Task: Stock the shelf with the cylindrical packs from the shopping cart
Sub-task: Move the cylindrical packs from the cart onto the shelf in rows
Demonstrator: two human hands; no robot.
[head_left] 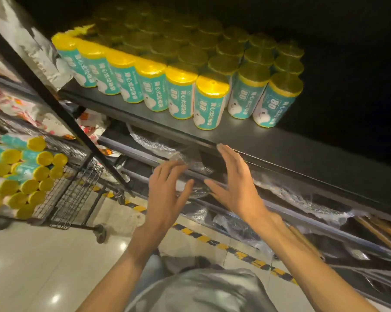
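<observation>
Both hands empty below shelf [280, 152] front edge.
Left hand [167, 194] and right hand [235, 183] open, fingers spread; fetch next pack [209, 102] from cart [61, 194], stand it at the row's right end.

Teal labels on the cylindrical packs [209, 102] standing on the shelf [280, 145]: large "80", beside Chinese characters too small to read.

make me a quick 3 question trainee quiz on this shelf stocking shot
1. True or false: both hands hold a pack.
2. Where are the packs still to be stocked? A) floor B) cart C) lower shelf
3. What colour are the pack tops?

Key:
1. False: left hand and right hand are open and empty, below the shelf.
2. B: they lie in the cart.
3. Yellow, as on the packs standing on the shelf.
</observation>
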